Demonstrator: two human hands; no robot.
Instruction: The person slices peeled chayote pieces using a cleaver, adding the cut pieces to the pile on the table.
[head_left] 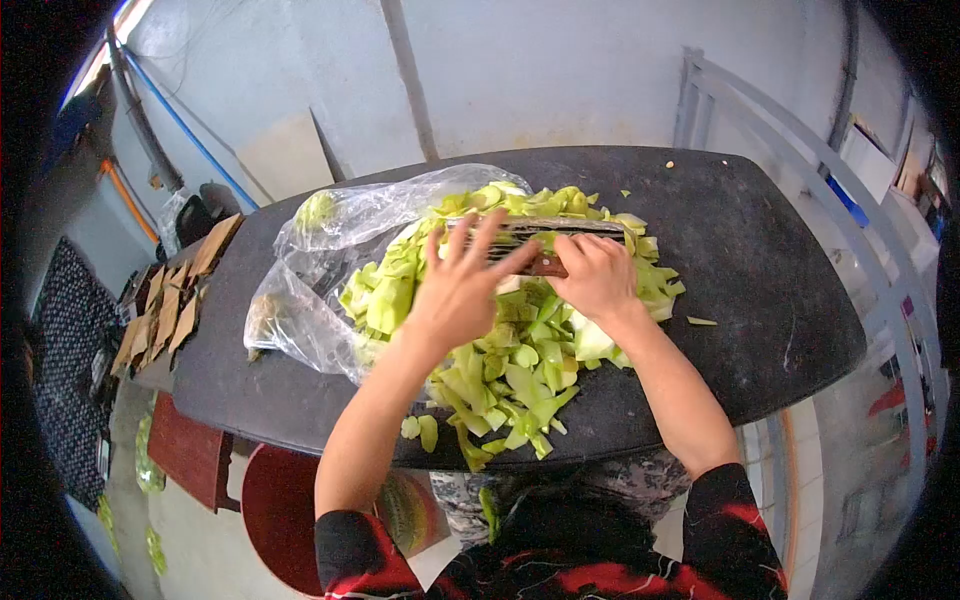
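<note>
My left hand [462, 285] is over the pile of pale green vegetable pieces [520, 385], fingers spread apart and nothing in its grasp. To its right, my right hand [598, 278] is closed around a knife with a brown riveted handle [547, 264]; I cannot make out its blade clearly. Just beyond both hands, a dark, streaked surface with a pale upper edge [575, 224] shows among the pieces, partly covered by my fingers. Green slices and peel-like strips lie all around it.
A clear plastic bag [310, 262] lies at the left of the black table [760, 300], beside the pile. Cardboard pieces [185, 295] are stacked past the left edge. A grey metal railing [800, 130] runs along the right, and a red-brown stool [285, 520] stands below.
</note>
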